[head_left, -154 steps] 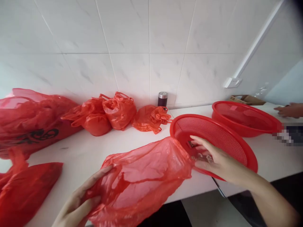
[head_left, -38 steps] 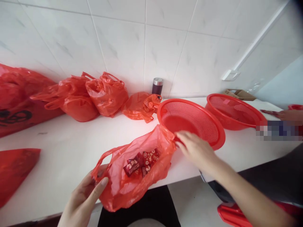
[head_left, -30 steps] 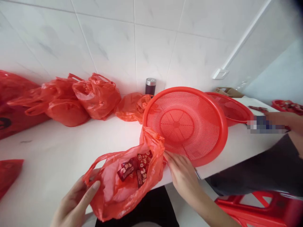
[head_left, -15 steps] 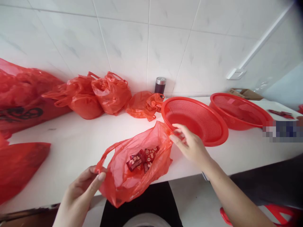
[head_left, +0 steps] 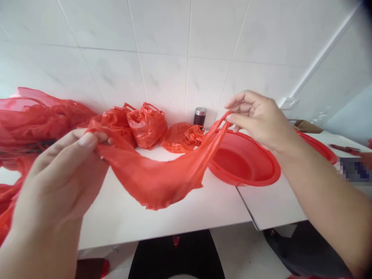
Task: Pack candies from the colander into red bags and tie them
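A thin red plastic bag [head_left: 162, 180] hangs stretched between my two hands, raised above the white table [head_left: 180, 221]. Thumb and fingers of my left hand [head_left: 65, 166] pinch one handle end of it. On the other side my right hand [head_left: 255, 116] grips the opposite handle between thumb and fingers, in front of a red mesh basket [head_left: 244, 159]. The bag sags in the middle, and its contents are hidden by the plastic.
Several filled red bags [head_left: 147, 126] line the tiled wall, with a large red bag [head_left: 43, 116] at the left. A dark flask [head_left: 200, 116] stands behind. At the right are a second red basket [head_left: 319, 146], a cardboard box [head_left: 308, 126] and a person's dark clothing [head_left: 308, 248].
Both hands have lifted the red bag up off the table edge and pulled its handles apart. Its open mouth and the wrapped sweets inside no longer show. The view has shifted a little.
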The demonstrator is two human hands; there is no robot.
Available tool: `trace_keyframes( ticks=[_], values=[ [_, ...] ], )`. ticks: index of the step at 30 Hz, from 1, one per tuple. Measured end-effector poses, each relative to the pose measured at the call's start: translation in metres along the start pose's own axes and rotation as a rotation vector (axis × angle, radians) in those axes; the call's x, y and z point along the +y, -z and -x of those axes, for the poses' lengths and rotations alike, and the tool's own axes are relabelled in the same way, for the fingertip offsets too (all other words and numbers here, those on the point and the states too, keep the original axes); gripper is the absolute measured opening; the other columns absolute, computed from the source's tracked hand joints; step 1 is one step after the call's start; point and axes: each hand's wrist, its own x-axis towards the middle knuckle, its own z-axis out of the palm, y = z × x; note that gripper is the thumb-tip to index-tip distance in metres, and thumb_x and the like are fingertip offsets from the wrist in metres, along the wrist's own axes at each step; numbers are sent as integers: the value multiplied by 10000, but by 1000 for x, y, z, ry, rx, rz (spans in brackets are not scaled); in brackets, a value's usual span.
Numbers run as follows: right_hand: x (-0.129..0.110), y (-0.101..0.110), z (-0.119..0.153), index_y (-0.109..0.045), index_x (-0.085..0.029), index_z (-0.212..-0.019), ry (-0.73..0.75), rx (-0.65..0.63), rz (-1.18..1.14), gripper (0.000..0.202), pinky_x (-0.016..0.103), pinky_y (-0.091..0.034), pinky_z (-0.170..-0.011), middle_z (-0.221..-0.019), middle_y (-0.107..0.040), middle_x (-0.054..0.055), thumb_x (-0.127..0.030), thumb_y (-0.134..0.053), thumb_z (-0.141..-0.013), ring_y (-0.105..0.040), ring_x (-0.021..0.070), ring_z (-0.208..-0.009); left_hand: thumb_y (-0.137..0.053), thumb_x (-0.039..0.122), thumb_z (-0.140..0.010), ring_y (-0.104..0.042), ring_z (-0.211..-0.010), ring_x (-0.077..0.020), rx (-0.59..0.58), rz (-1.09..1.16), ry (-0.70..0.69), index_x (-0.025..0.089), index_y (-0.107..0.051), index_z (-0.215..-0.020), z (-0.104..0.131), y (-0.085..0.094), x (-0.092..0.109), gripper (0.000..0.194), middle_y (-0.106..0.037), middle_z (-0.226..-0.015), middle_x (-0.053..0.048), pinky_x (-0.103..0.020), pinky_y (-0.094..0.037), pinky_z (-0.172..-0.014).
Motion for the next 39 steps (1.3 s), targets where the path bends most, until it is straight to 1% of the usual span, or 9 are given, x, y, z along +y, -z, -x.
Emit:
trace_keyframes(
  ticks=[6,11,15,19,22,25,31,35,39],
  values=[
    [-21,0,-14,-638,-175,-885,28,-170,-27,136,237,-475,-606,-747,-641,-7,-109,-671,-771,-601,121,-665,-502,128,-902,-618,-940,-161,-48,97,12,173,-677,-882,-25,-15,6,181,-653,-986,-25,-303,-548,-845],
    [-33,-18,-23,-645,-164,-871,82,-269,-21,109,252,-462,-633,-778,-624,6,-111,-675,-781,-586,121,-691,-606,232,-866,-639,-926,-190,-324,-40,96,273,-596,-1166,-32,-12,2,303,-663,-1034,-22,-323,-554,-772],
    [-52,-50,-27,-635,-179,-902,189,-333,-31,120,265,-467,-675,-823,-610,2,-106,-621,-808,-577,121,-741,-705,331,-786,-621,-697,-159,-533,-411,269,296,-469,-1328,-39,-26,-5,592,-615,-764,21,-285,-528,-633],
    [-67,-78,-24,-608,-199,-930,266,-385,-109,130,267,-477,-698,-846,-610,-8,-117,-552,-846,-578,116,-767,-679,394,-789,-467,-558,-105,-647,-552,396,198,-579,-810,-41,-43,-11,221,-458,-635,42,-234,-437,-514],
    [-59,-87,-20,-587,-218,-1008,264,-355,-151,167,283,-486,-767,-993,-621,9,-158,-559,-854,-588,131,-892,-519,458,-890,-243,-468,-69,-599,-456,490,198,-361,-593,-42,-45,-17,425,-239,-560,72,-211,-311,-454],
    [-35,-89,-18,-564,-218,-1044,153,-420,-136,198,305,-489,-776,-970,-627,11,-185,-579,-849,-600,135,-883,-446,512,-917,-162,-469,-70,-545,-352,541,199,-347,-604,-42,-40,-25,453,-170,-559,82,-208,-264,-450],
    [-26,-85,6,-530,-216,-925,67,-397,-306,72,257,-480,-688,-820,-560,-28,-187,-571,-872,-571,98,-732,-429,486,-935,-407,-518,-88,-559,-278,520,175,-565,-733,-38,-29,-39,396,-508,-591,23,-239,-412,-573],
    [-39,-82,25,-538,-217,-939,87,-577,-533,104,264,-489,-752,-842,-571,-15,-238,-617,-875,-579,114,-800,-507,408,-904,-542,-630,-127,-640,-291,480,155,-633,-687,-38,-21,-34,357,-616,-658,-25,-257,-444,-642],
    [-20,-100,22,-574,-234,-1022,68,-347,-440,144,308,-456,-882,-1032,-616,18,-343,-538,-935,-576,138,-956,-632,293,-810,-553,-684,-123,-704,-469,382,186,-688,-811,-37,-20,-29,121,-634,-735,4,-242,-445,-670]
  ],
)
